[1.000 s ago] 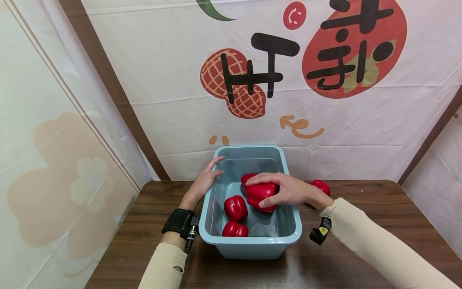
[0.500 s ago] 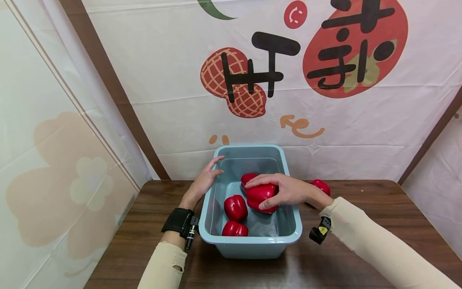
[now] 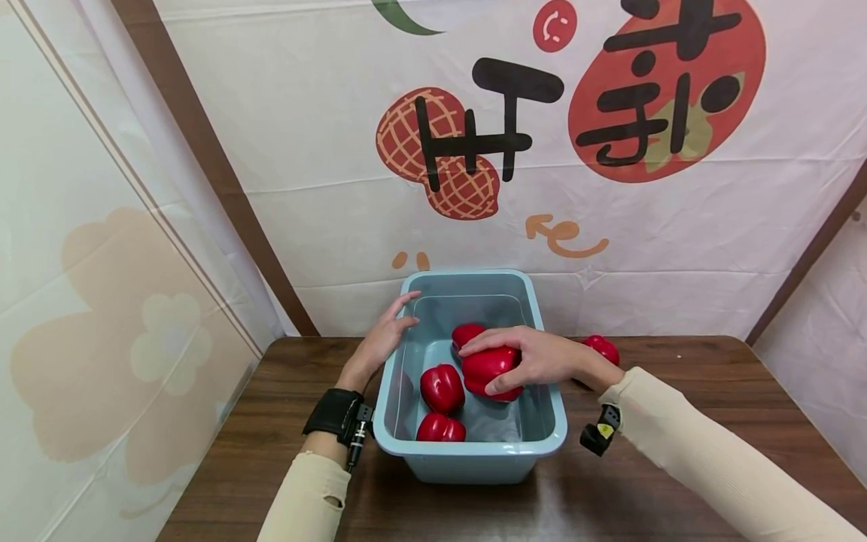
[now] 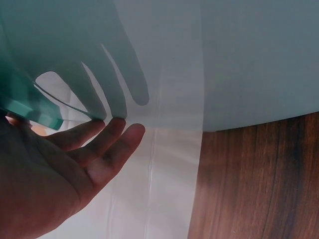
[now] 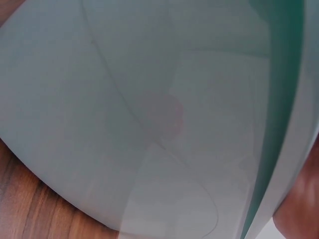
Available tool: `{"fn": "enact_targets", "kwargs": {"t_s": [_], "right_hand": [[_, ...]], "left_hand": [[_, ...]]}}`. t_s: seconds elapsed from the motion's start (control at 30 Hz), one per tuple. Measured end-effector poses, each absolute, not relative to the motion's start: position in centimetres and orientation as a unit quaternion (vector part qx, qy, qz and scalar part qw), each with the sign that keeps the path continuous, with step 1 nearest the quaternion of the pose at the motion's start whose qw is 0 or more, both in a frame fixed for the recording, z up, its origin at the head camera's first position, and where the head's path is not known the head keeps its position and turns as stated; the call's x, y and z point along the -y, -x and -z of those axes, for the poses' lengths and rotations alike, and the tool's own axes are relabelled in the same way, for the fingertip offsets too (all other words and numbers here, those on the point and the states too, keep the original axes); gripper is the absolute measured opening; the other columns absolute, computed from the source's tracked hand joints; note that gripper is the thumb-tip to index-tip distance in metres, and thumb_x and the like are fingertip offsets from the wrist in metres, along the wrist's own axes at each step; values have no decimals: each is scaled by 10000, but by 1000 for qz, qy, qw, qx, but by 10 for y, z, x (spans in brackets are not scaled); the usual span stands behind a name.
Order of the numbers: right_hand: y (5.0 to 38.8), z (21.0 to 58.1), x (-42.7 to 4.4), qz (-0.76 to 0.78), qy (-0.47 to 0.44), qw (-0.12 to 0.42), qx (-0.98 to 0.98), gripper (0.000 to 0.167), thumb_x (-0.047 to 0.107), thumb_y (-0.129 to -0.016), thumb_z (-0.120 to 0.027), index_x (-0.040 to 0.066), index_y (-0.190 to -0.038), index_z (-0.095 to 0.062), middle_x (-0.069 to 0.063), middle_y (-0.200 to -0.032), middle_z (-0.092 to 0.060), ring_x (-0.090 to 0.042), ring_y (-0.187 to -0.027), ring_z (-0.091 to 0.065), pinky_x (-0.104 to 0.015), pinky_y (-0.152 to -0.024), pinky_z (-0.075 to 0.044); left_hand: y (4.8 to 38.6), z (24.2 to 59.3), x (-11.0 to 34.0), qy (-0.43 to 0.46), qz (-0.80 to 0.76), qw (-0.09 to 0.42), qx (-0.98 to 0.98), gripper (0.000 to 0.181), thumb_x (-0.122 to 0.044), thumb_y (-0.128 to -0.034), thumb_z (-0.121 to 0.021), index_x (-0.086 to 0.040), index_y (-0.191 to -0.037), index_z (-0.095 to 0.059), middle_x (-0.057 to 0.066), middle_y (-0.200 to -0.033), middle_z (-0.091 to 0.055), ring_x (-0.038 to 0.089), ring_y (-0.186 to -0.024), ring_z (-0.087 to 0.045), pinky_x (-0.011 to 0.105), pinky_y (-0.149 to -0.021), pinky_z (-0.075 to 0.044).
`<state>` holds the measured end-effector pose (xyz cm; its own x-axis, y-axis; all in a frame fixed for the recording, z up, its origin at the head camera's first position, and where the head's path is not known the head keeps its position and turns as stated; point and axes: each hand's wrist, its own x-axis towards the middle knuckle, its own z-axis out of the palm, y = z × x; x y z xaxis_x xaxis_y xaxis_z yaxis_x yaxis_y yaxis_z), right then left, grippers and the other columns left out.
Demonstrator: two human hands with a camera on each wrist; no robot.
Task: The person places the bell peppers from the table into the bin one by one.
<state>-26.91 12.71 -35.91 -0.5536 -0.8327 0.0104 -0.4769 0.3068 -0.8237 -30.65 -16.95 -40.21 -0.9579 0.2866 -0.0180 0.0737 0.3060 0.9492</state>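
Observation:
In the head view a light blue plastic tub (image 3: 470,449) stands on the table with several red bell peppers in it. My right hand (image 3: 542,357) reaches over the tub's right rim and grips a large red bell pepper (image 3: 484,370) from above. Another pepper (image 3: 465,336) lies behind that one, partly hidden. Two more peppers, one in the middle (image 3: 442,389) and one nearer (image 3: 441,427), lie along the left side. My left hand (image 3: 382,340) rests at the left rim, thumb and index finger over it. In the left wrist view, other fingers (image 4: 112,137) touch the outer wall, fairly straight.
A further red bell pepper (image 3: 602,349) lies on the wooden table (image 3: 684,421) right of the tub, partly behind my right forearm. A printed white cloth (image 3: 325,211) hangs behind the table. The tub wall (image 5: 124,124) fills most of the right wrist view.

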Motion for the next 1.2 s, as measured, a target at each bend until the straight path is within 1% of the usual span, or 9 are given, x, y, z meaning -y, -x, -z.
{"fn": "enact_targets", "kwargs": {"t_s": [0.17, 0.37, 0.6, 0.73, 1.0, 1.2], "right_hand": [[269, 359, -127, 405, 426, 210, -781, 696, 266, -764, -828, 234, -1403, -556, 4, -1401, -514, -273, -1269, -457, -335, -835, -570], [269, 360, -127, 395, 433, 207, -784, 697, 264, -759, -832, 221, -1400, -560, 10, -1401, -522, -262, -1265, -465, -329, -837, -568], [268, 360, -125, 380, 435, 206, -790, 698, 279, -751, -833, 198, -1393, -570, 8, -1392, -534, -257, -1247, -479, -319, -832, -566], [268, 360, -124, 374, 441, 206, -789, 701, 281, -746, -834, 182, -1390, -574, 6, -1385, -544, -253, -1238, -491, -319, -832, -566], [267, 360, -123, 371, 441, 210, -789, 687, 280, -739, -838, 226, -1376, -587, 13, -1375, -549, -249, -1223, -498, -323, -829, -567], [266, 360, -123, 371, 428, 219, -794, 668, 289, -735, -845, 295, -1356, -598, 31, -1365, -550, -245, -1217, -497, -322, -826, -566]], "left_hand": [[307, 402, 170, -114, -579, 92, -802, 524, -203, -1036, -367, -244, -1550, -276, 177, -1586, -235, 500, -1271, -438, 468, -867, -531], [307, 401, 170, -118, -578, 88, -803, 524, -197, -1035, -364, -234, -1550, -275, 181, -1584, -235, 499, -1275, -434, 474, -877, -524], [307, 402, 170, -110, -576, 84, -806, 509, -207, -1038, -375, -257, -1539, -295, 153, -1584, -249, 493, -1279, -441, 500, -896, -519], [307, 401, 170, -114, -574, 85, -806, 520, -201, -1035, -366, -238, -1547, -283, 166, -1587, -234, 495, -1279, -431, 487, -891, -520], [307, 401, 170, -108, -575, 91, -806, 515, -217, -1034, -369, -265, -1541, -289, 161, -1589, -236, 490, -1275, -441, 474, -883, -521], [308, 401, 170, -111, -573, 92, -807, 528, -201, -1030, -378, -236, -1549, -286, 151, -1594, -224, 483, -1277, -431, 442, -878, -495]]}}
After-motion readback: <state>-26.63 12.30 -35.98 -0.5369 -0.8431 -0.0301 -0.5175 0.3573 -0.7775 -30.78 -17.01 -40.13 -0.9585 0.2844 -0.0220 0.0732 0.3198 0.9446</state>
